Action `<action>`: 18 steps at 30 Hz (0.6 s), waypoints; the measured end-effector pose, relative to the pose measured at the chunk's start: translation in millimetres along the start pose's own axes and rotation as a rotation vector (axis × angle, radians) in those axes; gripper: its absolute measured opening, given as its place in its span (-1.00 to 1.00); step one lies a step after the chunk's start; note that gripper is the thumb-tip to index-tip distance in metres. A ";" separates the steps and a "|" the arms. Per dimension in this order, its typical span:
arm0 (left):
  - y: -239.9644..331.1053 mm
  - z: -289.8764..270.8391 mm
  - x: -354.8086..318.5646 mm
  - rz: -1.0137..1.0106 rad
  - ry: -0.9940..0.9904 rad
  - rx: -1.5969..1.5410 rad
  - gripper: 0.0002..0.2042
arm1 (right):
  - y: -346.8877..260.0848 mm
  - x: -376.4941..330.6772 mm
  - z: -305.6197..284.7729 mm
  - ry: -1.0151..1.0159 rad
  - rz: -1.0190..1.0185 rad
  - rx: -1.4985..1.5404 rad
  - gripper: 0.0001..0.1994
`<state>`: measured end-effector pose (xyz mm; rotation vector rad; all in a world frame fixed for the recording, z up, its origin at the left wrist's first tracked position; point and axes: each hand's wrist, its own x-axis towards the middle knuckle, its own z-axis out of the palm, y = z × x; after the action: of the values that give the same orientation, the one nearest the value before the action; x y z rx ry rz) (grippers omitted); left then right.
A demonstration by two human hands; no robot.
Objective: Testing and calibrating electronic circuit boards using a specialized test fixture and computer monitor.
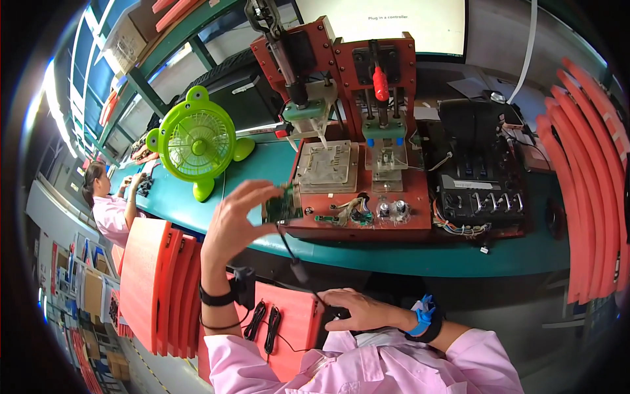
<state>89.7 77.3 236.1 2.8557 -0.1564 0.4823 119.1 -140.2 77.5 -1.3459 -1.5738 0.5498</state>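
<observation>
My left hand (237, 220) is raised at the bench's front edge, its thumb and fingers pinching a green circuit board (282, 205). A black cable (287, 246) hangs below the board, with a thick cylindrical lump (300, 270) partway along it. The cable runs down to my right hand (357, 310), which is closed low in front of my body around a dark part at its end; the fingers partly hide that part. Just beyond the board stands a red test fixture (387, 220) with two lever presses, metal nests and small wired boards at its front.
A green frog-shaped fan (199, 141) stands on the teal bench (407, 257). Black control equipment (479, 190) sits right of the fixture, below a lit screen (394, 29). Red foam trays flank me (147, 282); coiled black cables (271, 328) lie on one. Another person (108, 207) works at left.
</observation>
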 end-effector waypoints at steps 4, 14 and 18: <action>-28.0 24.3 32.4 -0.027 0.163 -0.156 -0.53 | -11.4 12.5 -13.2 -0.030 0.324 1.010 -0.42; -44.9 48.0 82.3 -0.022 -0.189 -0.255 -0.50 | -10.3 26.9 -14.1 0.072 0.305 1.111 -0.45; -54.2 51.2 84.3 0.180 -0.161 -0.184 -0.48 | -6.5 27.2 -13.2 0.067 0.302 1.140 -0.45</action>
<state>192.7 111.3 205.6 2.7092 -0.4650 0.2549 129.1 -120.0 98.7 -0.6716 -0.7197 1.3108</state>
